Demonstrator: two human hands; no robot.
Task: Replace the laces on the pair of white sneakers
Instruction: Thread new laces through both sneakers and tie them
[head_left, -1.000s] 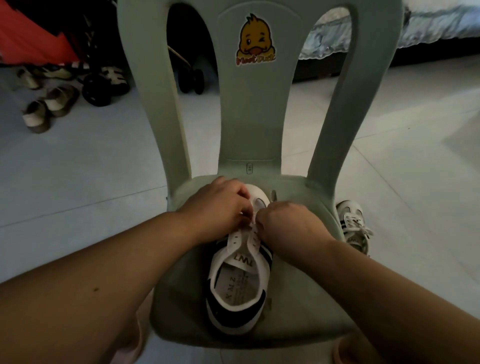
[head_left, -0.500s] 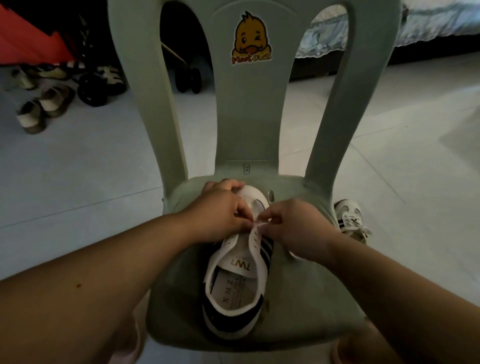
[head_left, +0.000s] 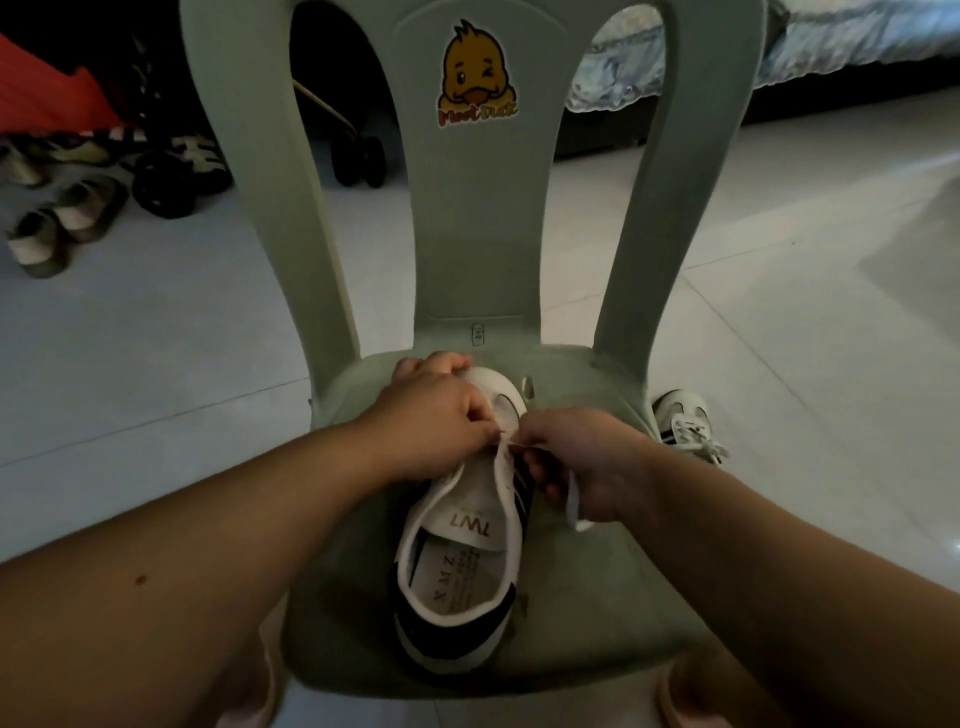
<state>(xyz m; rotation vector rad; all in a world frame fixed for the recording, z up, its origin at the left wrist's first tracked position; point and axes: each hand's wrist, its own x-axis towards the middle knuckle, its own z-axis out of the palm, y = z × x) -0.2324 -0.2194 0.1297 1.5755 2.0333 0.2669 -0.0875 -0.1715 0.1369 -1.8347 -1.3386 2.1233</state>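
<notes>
Since the lace is being worked through the lowest eyelets near the toe, the likeliest slip is a plain one. The thin tip could pop out of the pinch or miss its hole, and in this dim room the small eyelets look hard to make out. A harder tug from one side could also drag the lace through unevenly and leave one end short. It could equally slide the sneaker across the smooth seat, as nothing pins the heel.

The sneaker lies in the middle of the green plastic chair, toe away from the person and heel toward them, its upper eyelets bare. The left hand curls its fingers over the toe end, with a narrow grip, thumb and forefinger pinched at the eyelet edge. Whether it also has the lace I can't tell. The right hand meets it just beside, its grip narrow and pinched on the lace. A short taut run shows between the two hands, and the loose white end hangs below the palm onto the seat. So the work sits right at the fingertips, over the front of the shoe.

On the floor beside the chair, to the right, stands the other sneaker with laces in it. Several shoes lie on the floor well off to the left.
</notes>
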